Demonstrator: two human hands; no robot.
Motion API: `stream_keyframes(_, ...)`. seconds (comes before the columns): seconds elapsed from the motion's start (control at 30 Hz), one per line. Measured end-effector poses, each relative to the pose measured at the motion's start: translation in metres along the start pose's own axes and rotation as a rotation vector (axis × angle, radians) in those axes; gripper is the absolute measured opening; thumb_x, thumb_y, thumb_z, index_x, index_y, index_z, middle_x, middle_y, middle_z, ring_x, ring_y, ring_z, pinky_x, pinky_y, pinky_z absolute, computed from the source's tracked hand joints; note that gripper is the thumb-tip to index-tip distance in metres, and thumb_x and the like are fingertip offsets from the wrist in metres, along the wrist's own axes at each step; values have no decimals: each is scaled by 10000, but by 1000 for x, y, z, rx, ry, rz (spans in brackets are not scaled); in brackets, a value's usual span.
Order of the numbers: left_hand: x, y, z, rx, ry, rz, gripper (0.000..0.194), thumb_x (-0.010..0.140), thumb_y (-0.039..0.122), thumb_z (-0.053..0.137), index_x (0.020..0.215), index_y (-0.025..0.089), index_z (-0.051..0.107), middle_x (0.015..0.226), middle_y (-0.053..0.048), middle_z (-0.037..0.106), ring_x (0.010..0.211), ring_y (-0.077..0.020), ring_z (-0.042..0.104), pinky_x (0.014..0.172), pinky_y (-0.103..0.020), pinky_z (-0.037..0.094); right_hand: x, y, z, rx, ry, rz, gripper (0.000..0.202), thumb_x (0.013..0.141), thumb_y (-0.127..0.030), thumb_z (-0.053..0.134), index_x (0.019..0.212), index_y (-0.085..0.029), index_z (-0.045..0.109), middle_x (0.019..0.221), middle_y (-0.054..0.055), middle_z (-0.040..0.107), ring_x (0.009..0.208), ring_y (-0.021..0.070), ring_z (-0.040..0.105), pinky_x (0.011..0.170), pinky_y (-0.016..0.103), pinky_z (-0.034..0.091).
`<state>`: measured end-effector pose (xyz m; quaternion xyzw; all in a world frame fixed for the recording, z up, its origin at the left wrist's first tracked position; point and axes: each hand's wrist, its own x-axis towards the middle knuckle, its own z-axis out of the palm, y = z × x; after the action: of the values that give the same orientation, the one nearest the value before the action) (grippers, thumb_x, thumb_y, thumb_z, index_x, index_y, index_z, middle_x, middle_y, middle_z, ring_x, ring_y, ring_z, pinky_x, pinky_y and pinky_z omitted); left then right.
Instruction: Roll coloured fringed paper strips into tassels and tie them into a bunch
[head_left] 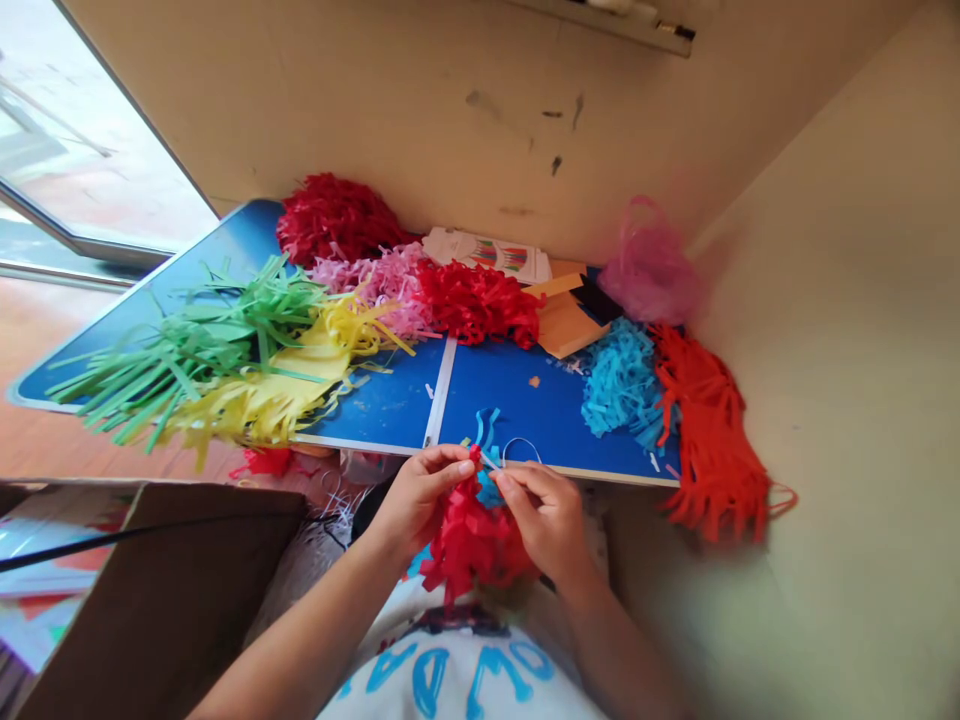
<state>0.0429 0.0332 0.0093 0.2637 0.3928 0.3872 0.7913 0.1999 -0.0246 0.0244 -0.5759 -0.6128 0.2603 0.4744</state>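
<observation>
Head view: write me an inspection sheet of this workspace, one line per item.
Surface: blue table with a pale seam down the middle, set in a wall corner.
Job's things: red fringed paper bundle with blue strips and a thin white tie at its top.
Clutter: green strips, yellow strips, pink pile, red piles, blue pile, orange-red fringe hanging over the edge, orange card, printed sheet, pink bag.
Grippers: left hand and right hand both pinch the bundle's top.
Cables: nothing seen for certain.
Surroundings: cream walls, window at left, cardboard box below the table.
</observation>
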Motion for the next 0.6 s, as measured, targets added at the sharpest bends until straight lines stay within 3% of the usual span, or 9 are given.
stream_keyframes(0.27,-2,-1,1,-98,22,-94,344,501,260,915,722,136,684,592,7,668,478,-90,583,479,-184,443,-1,0,-2,-66,-22,-15,213,910,-259,571,753,-225,711,721,14,702,648,150,624,623,265,453)
stream_keyframes(0.6,-4,-4,5,-84,34,-37,314,504,235,917,717,148,703,634,5,689,536,-95,608,512,-178,459,1,0,1,-2,66,34,245,917,-289,547,756,-224,720,676,7,695,618,152,616,625,268,471)
